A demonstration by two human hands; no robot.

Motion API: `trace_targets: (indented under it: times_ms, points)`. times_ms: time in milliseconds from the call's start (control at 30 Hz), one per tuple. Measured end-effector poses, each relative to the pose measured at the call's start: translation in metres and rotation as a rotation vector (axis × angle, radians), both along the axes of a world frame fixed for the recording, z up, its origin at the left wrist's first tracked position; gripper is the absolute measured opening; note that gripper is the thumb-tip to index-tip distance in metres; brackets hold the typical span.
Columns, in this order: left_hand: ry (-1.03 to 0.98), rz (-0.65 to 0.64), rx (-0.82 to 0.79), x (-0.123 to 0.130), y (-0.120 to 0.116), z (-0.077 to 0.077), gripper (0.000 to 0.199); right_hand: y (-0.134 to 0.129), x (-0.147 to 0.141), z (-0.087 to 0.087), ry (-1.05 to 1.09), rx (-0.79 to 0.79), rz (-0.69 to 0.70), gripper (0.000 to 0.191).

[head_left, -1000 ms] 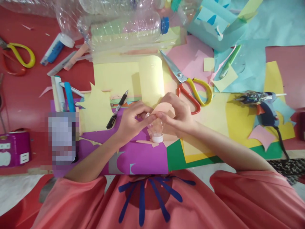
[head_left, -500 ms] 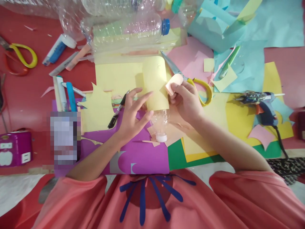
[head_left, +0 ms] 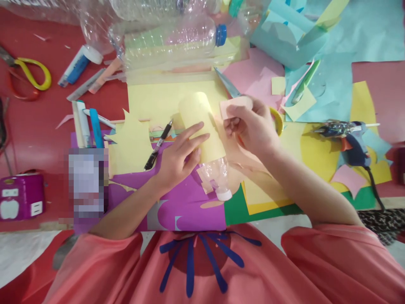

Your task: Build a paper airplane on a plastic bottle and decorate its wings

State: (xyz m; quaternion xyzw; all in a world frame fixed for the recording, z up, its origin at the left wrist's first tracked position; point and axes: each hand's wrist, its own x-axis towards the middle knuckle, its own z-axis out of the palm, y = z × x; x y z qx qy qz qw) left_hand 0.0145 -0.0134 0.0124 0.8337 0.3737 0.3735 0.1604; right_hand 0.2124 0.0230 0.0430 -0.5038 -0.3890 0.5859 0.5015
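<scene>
A plastic bottle (head_left: 216, 171), wrapped in pale yellow paper (head_left: 207, 131), lies with its white cap toward me, tilted slightly to the right. My left hand (head_left: 179, 162) rests against the wrapped part. Its fingers are stretched and apart over the paper, and the thumb is bent by the bottle's side. To the right of the bottle, my right hand (head_left: 255, 128) pinches a small pale pink paper piece (head_left: 232, 107) between thumb and fingers. Scissors (head_left: 228, 83) with yellow handles lie behind my right hand, partly hidden by it. A black pen (head_left: 158, 145) is beside my left hand.
Clear plastic bottles (head_left: 177, 38) lie at the back. A glue gun (head_left: 351, 141) is on the right with its cord hanging toward me. Markers (head_left: 95, 126), a blurred phone-like object (head_left: 87, 183) and a purple box (head_left: 22, 196) are on the left. Paper scraps cover much of the table.
The bottle has turned, its cap end shifting right and toward me. My left fingers have come further over its paper. My right hand has moved slightly right with the pink piece.
</scene>
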Motion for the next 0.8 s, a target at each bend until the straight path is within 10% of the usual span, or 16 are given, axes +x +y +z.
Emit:
trace_targets:
  times_ms: [367,800]
  points:
    - [0.155,-0.073,0.013,-0.009,0.004,0.001,0.037,0.045,-0.027,0.042,-0.740,0.307,0.082,0.039]
    - [0.256,-0.103,0.044,-0.011,0.011,-0.005,0.047,0.048,-0.026,0.041,-0.782,0.350,0.066,0.042]
